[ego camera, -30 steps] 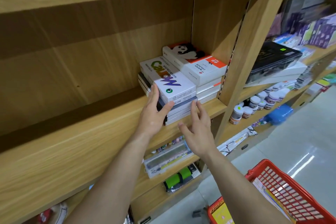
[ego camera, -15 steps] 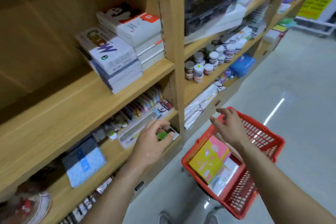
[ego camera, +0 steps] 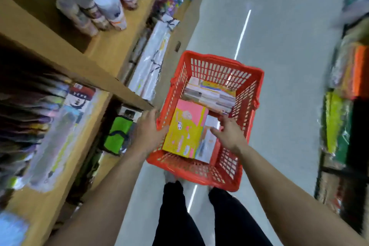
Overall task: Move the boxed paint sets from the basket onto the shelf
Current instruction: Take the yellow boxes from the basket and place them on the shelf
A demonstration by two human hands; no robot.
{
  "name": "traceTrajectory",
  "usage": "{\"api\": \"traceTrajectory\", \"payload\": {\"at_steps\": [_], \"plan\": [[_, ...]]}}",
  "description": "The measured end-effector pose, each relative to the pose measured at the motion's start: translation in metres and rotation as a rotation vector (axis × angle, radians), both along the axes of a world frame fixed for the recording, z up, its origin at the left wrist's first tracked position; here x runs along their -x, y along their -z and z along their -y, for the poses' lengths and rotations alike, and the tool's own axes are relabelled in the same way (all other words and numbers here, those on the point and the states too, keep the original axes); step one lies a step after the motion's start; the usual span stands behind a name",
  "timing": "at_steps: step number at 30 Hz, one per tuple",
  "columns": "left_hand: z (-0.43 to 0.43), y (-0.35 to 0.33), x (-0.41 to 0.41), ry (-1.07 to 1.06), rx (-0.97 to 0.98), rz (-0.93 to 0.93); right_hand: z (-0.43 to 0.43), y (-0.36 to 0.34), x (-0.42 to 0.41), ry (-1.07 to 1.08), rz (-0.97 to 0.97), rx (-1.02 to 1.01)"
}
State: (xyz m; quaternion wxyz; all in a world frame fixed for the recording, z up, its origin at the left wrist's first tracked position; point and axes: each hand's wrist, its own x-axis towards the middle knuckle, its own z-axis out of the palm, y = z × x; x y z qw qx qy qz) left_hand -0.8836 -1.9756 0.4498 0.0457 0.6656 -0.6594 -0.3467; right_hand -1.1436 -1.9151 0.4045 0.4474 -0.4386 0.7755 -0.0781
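yellow box [ego camera: 184, 135] btwn both hands – basket [ego camera: 217, 66]

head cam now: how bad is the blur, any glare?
Head view: heavy motion blur at the edges, smearing the shelf goods on the left and the packs on the right; the red basket and yellow-pink box in the centre stay fairly sharp; a bright light streak glares off the floor.

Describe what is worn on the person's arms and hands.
Nothing shows on them: the left hand and right hand are ungloved, with no rings, watch or bracelet visible, and both forearms are bare with no sleeve in view. Dark trousers show below.
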Motion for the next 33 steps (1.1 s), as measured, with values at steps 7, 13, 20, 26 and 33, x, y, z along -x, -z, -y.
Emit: {"api": "traceTrajectory", "payload": {"at_steps": [7, 13, 20, 26, 33], "plan": [[0.019, 0.092, -0.024, 0.241, -0.042, -0.052, 0.007, 0.121, -0.060, 0.265, 0.189, -0.179], [0.009, 0.120, -0.032, 0.163, 0.033, -0.228, 0.005, 0.150, -0.107, 0.475, 0.210, -0.114], [0.008, 0.122, -0.030, 0.141, 0.043, -0.297, 0.008, 0.151, -0.100, 0.669, 0.317, -0.014], [0.009, 0.122, -0.030, 0.150, 0.034, -0.302, 0.008, 0.141, -0.107, 0.672, 0.462, 0.030], [0.007, 0.116, -0.029, 0.146, 0.030, -0.242, -0.004, 0.107, -0.106, 0.682, 0.419, 0.141]]}}
